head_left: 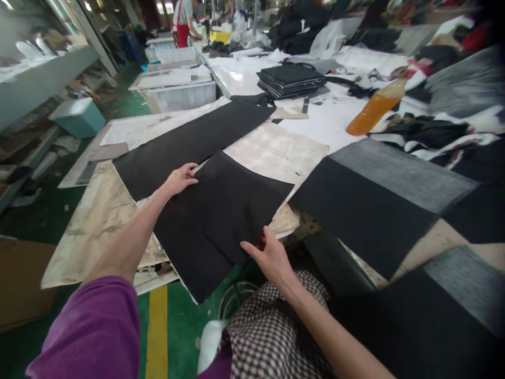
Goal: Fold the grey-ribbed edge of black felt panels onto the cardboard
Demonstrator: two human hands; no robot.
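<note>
"What colour is the panel (221, 210)?"
"Black, like the strip (193, 137)"
"And the sleeve (94, 326)?"
"Purple; the lap cloth (268, 337) is checked, dark and white"
"The floor (181, 337)?"
"Green with a yellow line (157, 331), and the liquid (371, 111) amber"

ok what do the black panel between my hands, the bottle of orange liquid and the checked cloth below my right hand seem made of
Black panel: matte, perhaps fabric or synthetic leather; it creases, with a pale edge. Bottle: smooth, clear plastic or glass; orange liquid shows through. Checked cloth: probably woven textile, matte, softly folded.
</note>
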